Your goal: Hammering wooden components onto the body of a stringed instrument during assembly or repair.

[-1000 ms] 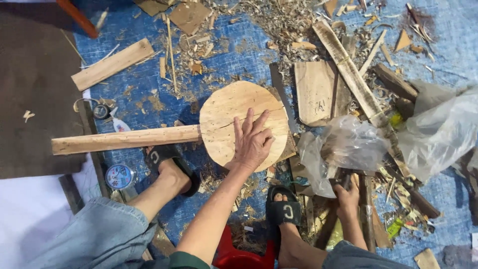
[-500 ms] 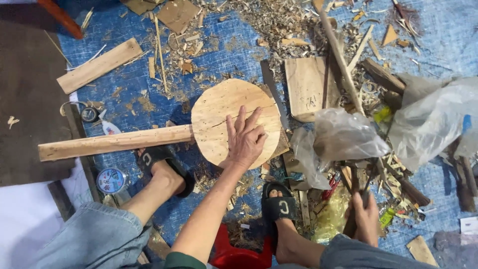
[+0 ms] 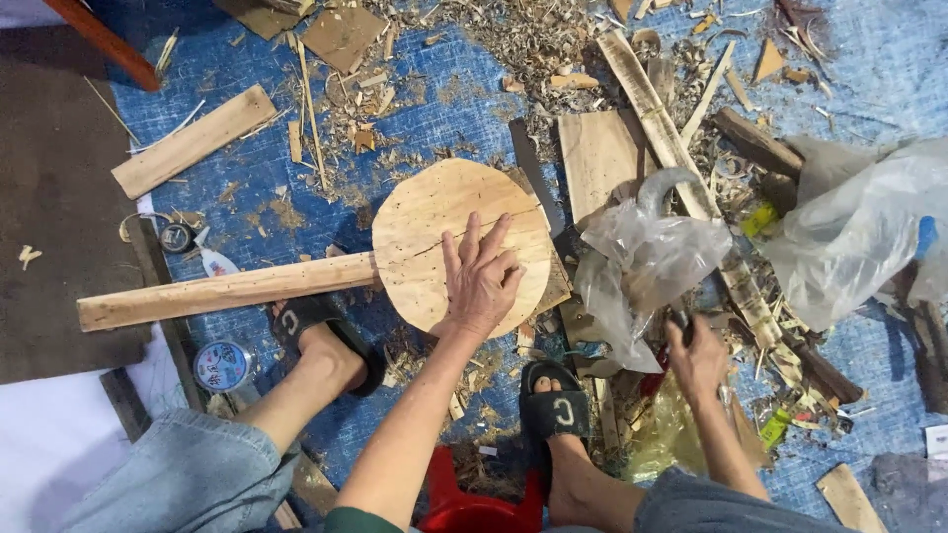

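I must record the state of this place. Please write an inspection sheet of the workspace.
Surface: blue tarp, covered in shavings.
Job's things: round wooden disc joined to a long stick, lying flat.
Clutter: planks, offcuts, plastic bags, tape roll, red stool.
Grippers: left hand spread flat on the disc; right hand closed on a dark item among the scraps, item unclear.
Cables: nothing seen.
Surroundings: sandalled feet, dark mat at left.

Left hand (image 3: pixel 481 283) stretched forward, palm down, fingers spread flat. Right hand (image 3: pixel 697 357) lower at the right, curled into a closed grip.
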